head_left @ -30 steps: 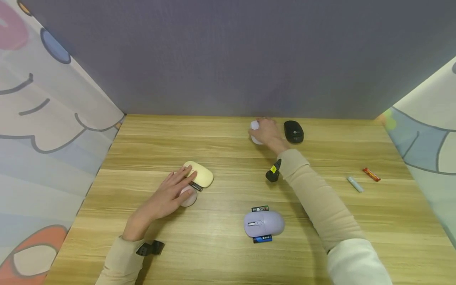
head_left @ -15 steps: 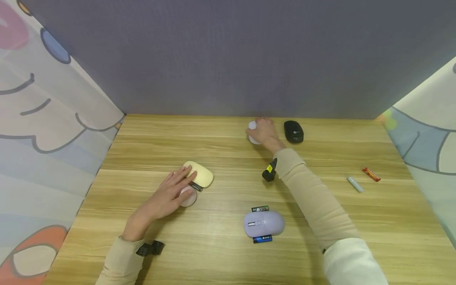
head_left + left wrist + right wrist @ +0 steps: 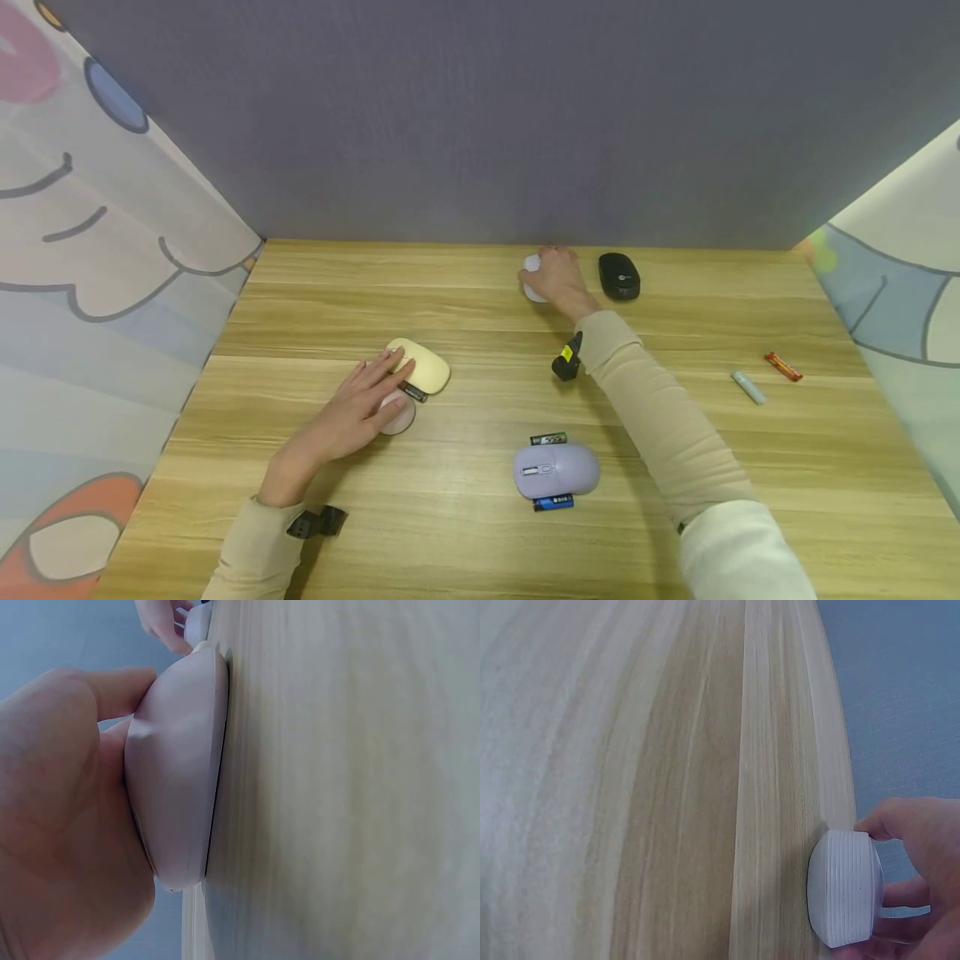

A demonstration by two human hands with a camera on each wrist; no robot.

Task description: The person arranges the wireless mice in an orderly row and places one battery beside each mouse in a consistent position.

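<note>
My left hand [image 3: 348,421] lies with extended fingers over a pale pink mouse [image 3: 401,419], its fingertips reaching onto a yellow mouse [image 3: 427,371]. A dark battery [image 3: 413,392] sits between these two mice. In the left wrist view, the palm and thumb rest on the domed top of the pink mouse [image 3: 176,765], whose base is at the tabletop. At the back of the table, my right hand [image 3: 561,277] grips a white mouse [image 3: 532,289]. The right wrist view has the thumb at one end of the white mouse [image 3: 845,889] and fingers at the other.
Just right of my right hand is a black mouse [image 3: 619,277]. A purple mouse [image 3: 576,469] lies nearer, between a green-black battery [image 3: 548,438] and a blue battery [image 3: 553,502]. A pale battery [image 3: 748,388] and a red battery [image 3: 783,367] lie rightward. A grey partition [image 3: 480,125] rises behind.
My right hand has shifted slightly left along the back with the white mouse, widening the space to the black mouse, and is now still. My left hand has stayed in place.
</note>
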